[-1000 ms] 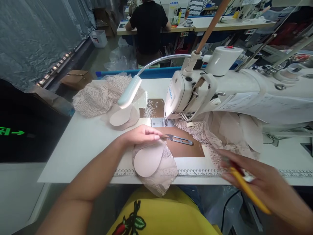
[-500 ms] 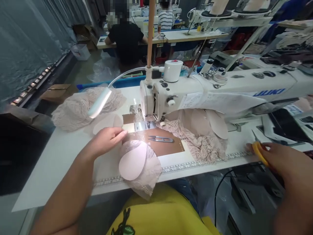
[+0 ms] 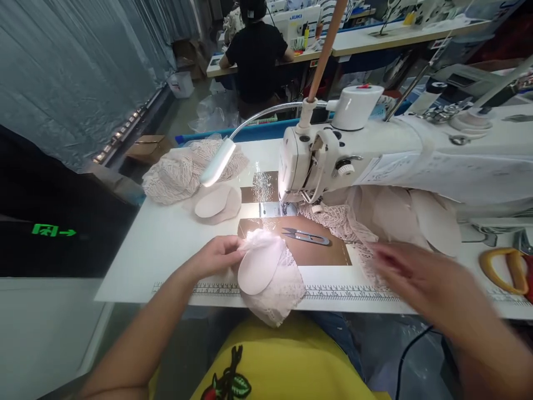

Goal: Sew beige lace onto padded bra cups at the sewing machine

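Note:
At the table's front, my left hand (image 3: 220,256) is closed, fingertips pinching the upper left edge of a pale pink lace piece with a smooth oval cup pad (image 3: 259,272). Part of the lace hangs over the table edge. My right hand (image 3: 410,272) is blurred by motion above the right side, near the bunched lace (image 3: 366,239); its fingers are smeared. Grey thread snips (image 3: 306,236) lie on the brown plate, behind the cup piece. Yellow-handled scissors (image 3: 503,270) lie at the far right, away from my right hand.
A white sewing machine (image 3: 375,150) stands behind, its needle area above the metal plate (image 3: 272,209). A lit lamp (image 3: 219,162) arches over the left. Lace (image 3: 175,175) and a cup piece (image 3: 214,203) lie at left. A ruler strip (image 3: 333,292) runs along the front edge. A person (image 3: 259,61) sits beyond.
My right hand has let go of the yellow-handled scissors and moved left. My left hand has come down to the lace cup piece and taken its edge. The view has shifted.

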`<state>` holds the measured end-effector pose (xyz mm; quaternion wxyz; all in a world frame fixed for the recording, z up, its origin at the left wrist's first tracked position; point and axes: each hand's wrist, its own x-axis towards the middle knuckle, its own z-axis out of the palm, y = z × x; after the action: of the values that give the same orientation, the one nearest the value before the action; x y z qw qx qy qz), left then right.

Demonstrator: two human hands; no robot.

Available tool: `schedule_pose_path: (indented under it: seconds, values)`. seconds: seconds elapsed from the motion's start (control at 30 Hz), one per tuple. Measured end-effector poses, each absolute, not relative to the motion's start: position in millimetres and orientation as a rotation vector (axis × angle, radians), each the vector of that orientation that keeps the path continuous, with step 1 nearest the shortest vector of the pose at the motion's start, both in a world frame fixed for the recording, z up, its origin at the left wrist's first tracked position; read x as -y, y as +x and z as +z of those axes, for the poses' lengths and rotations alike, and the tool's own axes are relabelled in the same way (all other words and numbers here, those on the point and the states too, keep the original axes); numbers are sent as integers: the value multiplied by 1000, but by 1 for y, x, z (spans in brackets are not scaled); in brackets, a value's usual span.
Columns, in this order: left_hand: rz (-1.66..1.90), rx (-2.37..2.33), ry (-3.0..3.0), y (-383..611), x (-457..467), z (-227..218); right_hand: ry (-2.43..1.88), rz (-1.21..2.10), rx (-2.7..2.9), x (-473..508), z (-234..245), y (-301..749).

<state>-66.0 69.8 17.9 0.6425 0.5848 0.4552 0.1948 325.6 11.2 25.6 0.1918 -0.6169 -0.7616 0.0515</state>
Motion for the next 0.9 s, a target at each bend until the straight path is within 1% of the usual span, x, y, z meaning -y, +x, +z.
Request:
schedule_pose_path:
  seconds: [0.1, 0.2, 0.3, 0.43, 0.6, 0.67, 0.77, 0.9]
  values:
    - [485, -903, 1055, -55, -75, 16, -1477, 138, 2461, -41, 14, 253]
    - [497, -832, 897, -45, -76, 14, -1477, 114, 2577, -63, 0, 224]
    - [560, -860, 883, -41, -73, 12, -1570, 127, 2641, -69, -2, 218]
    - [627, -923, 972, -40, -71, 13, -1729, 232, 2617, -67, 7, 217]
    - [658, -982, 1147, -41, -73, 15, -1790, 443, 2329, -62, 20, 222]
    - [660, -983, 1189, -41, -75, 13, -1682, 509, 2233, -58, 23, 219]
    - [668, -994, 1295, -42, -78, 12, -1394, 571, 2222, -52, 22, 205]
    - [643, -1160, 1739, -49, -87, 26, -1011, 626, 2393, -46, 12, 178]
